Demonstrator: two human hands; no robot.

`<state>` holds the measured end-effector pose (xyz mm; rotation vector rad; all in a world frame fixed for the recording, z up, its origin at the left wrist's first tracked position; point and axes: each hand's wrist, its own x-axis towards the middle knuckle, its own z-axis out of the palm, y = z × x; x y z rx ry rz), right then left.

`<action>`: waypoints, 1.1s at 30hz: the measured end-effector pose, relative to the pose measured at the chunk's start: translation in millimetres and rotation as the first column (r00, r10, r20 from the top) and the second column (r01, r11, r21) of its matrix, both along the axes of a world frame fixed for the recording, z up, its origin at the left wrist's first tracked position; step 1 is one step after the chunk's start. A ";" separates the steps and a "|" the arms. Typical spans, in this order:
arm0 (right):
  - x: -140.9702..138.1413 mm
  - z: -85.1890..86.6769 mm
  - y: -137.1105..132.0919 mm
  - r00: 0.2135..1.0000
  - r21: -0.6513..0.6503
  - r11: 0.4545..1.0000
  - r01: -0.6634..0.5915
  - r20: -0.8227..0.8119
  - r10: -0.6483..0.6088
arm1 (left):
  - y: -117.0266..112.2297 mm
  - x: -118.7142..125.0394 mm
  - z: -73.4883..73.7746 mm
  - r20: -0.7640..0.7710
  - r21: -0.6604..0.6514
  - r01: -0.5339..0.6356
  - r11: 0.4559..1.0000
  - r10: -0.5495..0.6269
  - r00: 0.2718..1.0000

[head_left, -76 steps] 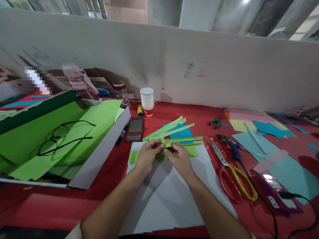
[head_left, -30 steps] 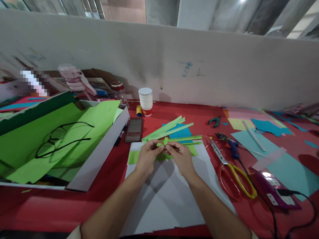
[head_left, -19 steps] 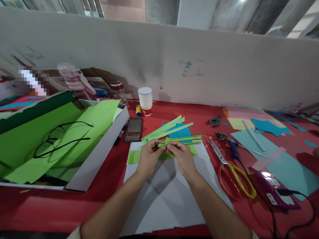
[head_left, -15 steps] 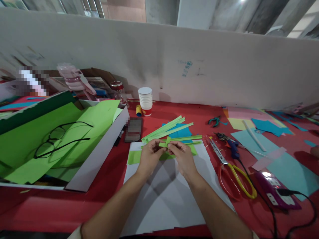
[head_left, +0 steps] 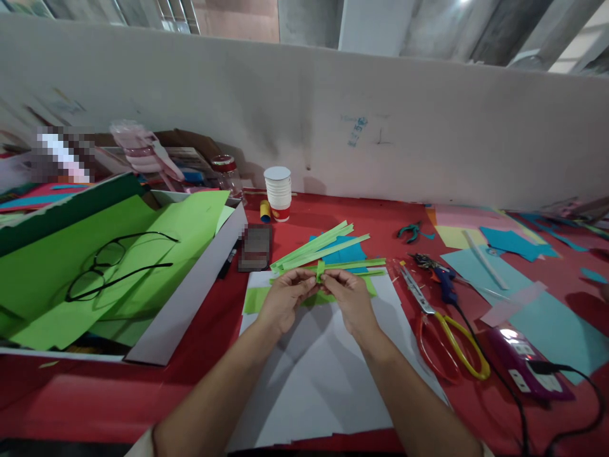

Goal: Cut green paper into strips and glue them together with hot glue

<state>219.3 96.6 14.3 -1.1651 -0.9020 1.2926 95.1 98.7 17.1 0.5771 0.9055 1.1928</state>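
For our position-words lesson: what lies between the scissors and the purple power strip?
The head view shows a black cord between the scissors and the power strip.

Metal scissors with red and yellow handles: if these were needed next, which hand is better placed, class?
Probably the right hand: the scissors lie on its side and nearer to it. The left hand would have to cross over. Both appear to pinch the small folded green paper piece.
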 end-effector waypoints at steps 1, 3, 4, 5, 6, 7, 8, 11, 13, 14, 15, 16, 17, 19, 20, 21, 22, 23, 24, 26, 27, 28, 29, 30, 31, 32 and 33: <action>0.0 0.0 -0.1 1.000 0.005 1.000 0.000 0.014 0.000 | 0.1 -0.3 -0.2 -0.008 0.002 0.002 1.000 -0.002 1.000; -0.1 0.8 -0.6 0.999 0.001 1.000 0.000 0.040 0.000 | 0.5 -1.3 -1.2 -0.022 0.002 0.010 1.000 -0.010 1.000; -0.1 1.3 -0.9 0.999 -0.005 1.000 0.002 0.047 -0.002 | 0.7 -1.9 -1.9 -0.027 0.002 0.015 1.000 -0.015 1.000; -0.2 1.8 -1.2 0.999 -0.011 1.000 0.002 0.051 -0.002 | 1.0 -2.6 -2.5 -0.031 0.005 0.021 1.000 -0.021 0.999; -0.3 2.2 -1.6 0.999 -0.014 1.000 0.002 0.050 -0.001 | 1.3 -3.2 -3.1 -0.034 0.010 0.028 1.000 -0.028 0.999; -0.4 2.5 -1.9 0.999 -0.012 1.000 -0.001 0.047 0.001 | 1.6 -3.9 -3.5 -0.036 0.018 0.034 0.999 -0.033 0.999; -0.4 2.6 -2.1 0.999 -0.004 1.000 -0.004 0.044 0.005 | 1.8 -4.5 -3.7 -0.038 0.027 0.040 0.999 -0.039 0.999; -0.2 2.6 -2.2 0.999 0.024 0.999 -0.022 0.036 0.021 | 2.0 -5.6 -3.5 -0.043 0.056 0.051 0.997 -0.049 0.998; 0.1 2.6 -2.0 0.999 0.030 0.999 -0.031 0.032 0.030 | 2.0 -5.5 -2.9 -0.050 0.065 0.051 0.997 -0.048 0.998; 0.2 2.8 -1.9 0.999 0.033 0.999 -0.036 0.033 0.035 | 1.9 -5.4 -2.6 -0.054 0.067 0.049 0.997 -0.045 0.998; 0.3 3.1 -1.9 0.999 0.036 0.999 -0.039 0.035 0.038 | 1.9 -5.1 -2.4 -0.057 0.070 0.044 0.997 -0.040 0.998; 0.1 3.4 -1.9 0.999 0.038 0.998 -0.040 0.035 0.039 | 1.9 -4.9 -2.4 -0.058 0.073 0.040 0.997 -0.035 0.998; -0.1 3.8 -1.9 0.999 0.040 0.998 -0.041 0.032 0.040 | 2.0 -4.6 -2.4 -0.057 0.077 0.034 0.996 -0.030 0.998; -0.8 4.4 -2.3 0.999 0.047 0.998 -0.036 0.011 0.035 | 2.3 -3.9 -2.7 -0.048 0.076 0.009 0.997 -0.005 0.999; -1.1 4.4 -2.5 1.000 0.054 0.998 -0.031 -0.005 0.031 | 2.5 -3.4 -2.7 -0.042 0.070 -0.014 0.997 0.017 0.999; -1.3 4.3 -2.8 1.000 0.067 0.997 -0.025 -0.012 0.026 | 2.6 -3.0 -2.5 -0.039 0.060 -0.038 0.997 0.040 0.998; -1.4 3.8 -3.0 1.000 0.086 0.996 -0.025 -0.003 0.026 | 2.7 -2.6 -2.2 -0.038 0.049 -0.058 0.997 0.060 0.997; -1.3 3.1 -3.2 0.999 0.104 0.994 -0.033 0.026 0.030 | 2.8 -2.1 -1.7 -0.035 0.039 -0.071 0.997 0.073 0.997; -1.0 2.1 -3.3 0.997 0.117 0.992 -0.045 0.070 0.037 | 2.8 -1.7 -1.0 -0.030 0.028 -0.070 0.997 0.071 0.997; -0.1 -0.4 -3.0 0.985 0.125 0.990 -0.071 0.167 0.049 | 2.8 -1.0 0.3 -0.008 -0.001 -0.050 0.999 0.050 0.999; 0.4 -1.7 -2.6 0.979 0.122 0.989 -0.077 0.199 0.052 | 2.9 -0.8 0.9 0.007 -0.020 -0.045 0.999 0.045 0.999; 0.9 -3.0 -2.2 0.976 0.118 0.990 -0.077 0.214 0.051 | 3.0 -0.7 1.2 0.021 -0.041 -0.047 0.998 0.048 0.999; 1.3 -4.2 -1.7 0.975 0.114 0.991 -0.074 0.215 0.048 | 3.1 -0.6 1.4 0.032 -0.061 -0.054 0.997 0.056 0.998; 1.7 -5.1 -1.3 0.977 0.113 0.991 -0.073 0.210 0.048 | 3.3 -0.7 1.4 0.040 -0.078 -0.062 0.995 0.066 0.997; 2.0 -5.8 -0.9 0.978 0.113 0.991 -0.076 0.204 0.052 | 3.5 -0.8 1.1 0.045 -0.090 -0.067 0.994 0.071 0.996; 2.2 -6.2 -0.7 0.978 0.113 0.990 -0.079 0.201 0.055 | 3.6 -1.0 0.7 0.049 -0.097 -0.066 0.993 0.071 0.996; 2.5 -6.3 -0.6 0.977 0.112 0.990 -0.081 0.205 0.057 | 3.7 -1.2 0.2 0.052 -0.100 -0.063 0.993 0.068 0.996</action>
